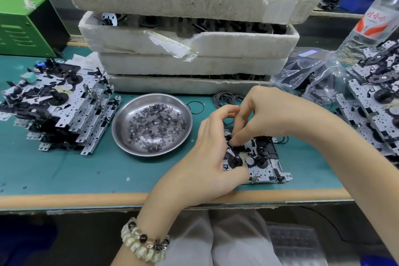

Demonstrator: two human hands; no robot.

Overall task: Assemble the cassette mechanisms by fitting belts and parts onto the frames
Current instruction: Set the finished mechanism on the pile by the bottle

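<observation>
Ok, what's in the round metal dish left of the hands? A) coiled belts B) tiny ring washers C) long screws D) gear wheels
B: the dish holds a scatter of tiny dark ring washers; the belts lie loose on the mat to its right.

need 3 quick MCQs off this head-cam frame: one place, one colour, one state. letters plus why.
1. The steel dish of washers sits:
A) on top of the cassette mechanism frame
B) left of it
C) right of it

2. The metal box at back left is:
A) green
B) red
C) white

3. The cassette mechanism frame:
A) stands on edge
B) is lifted off the bench
C) lies flat on the mat

Answers:
1 B, the dish stands on the mat to the frame's left.
2 A, its vented side is green.
3 C, the frame lies flat, with the left hand gripping its near edge.
</observation>
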